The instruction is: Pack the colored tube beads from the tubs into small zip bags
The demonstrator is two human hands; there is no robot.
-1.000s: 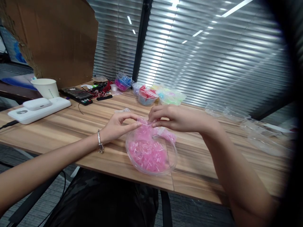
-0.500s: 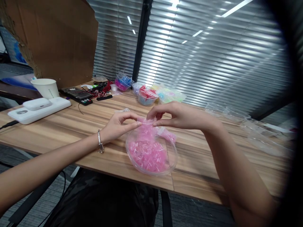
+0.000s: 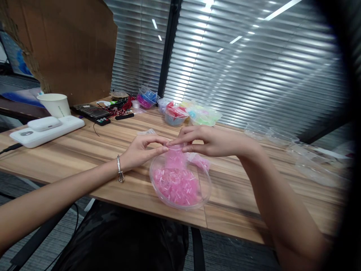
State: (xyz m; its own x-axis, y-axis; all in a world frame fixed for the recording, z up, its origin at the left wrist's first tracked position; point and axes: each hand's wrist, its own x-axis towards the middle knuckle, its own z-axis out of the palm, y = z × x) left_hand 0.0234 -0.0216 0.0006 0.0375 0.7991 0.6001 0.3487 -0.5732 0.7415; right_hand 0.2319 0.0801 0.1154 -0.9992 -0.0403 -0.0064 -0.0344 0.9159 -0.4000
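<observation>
My left hand pinches the left top edge of a small clear plastic bag that looks pink from its contents. On the bag's other side, my right hand grips the top edge between thumb and fingers, and its fingertips reach across to the left ones. The bag stands upright at the far side of a round clear plastic tub. Inside the tub lies a heap of small pink tube-like pieces. Just behind the tub, on the right, a second clear bag of pink pieces rests on the table.
Tubs with red pieces and blue and purple pieces stand at the back. Clear containers lie on the right. To the left are a white charging pad, a paper cup, a remote and red wires.
My right fingers have moved left along the bag's top edge and now meet the left fingertips. The left hand and the tub have barely moved.
</observation>
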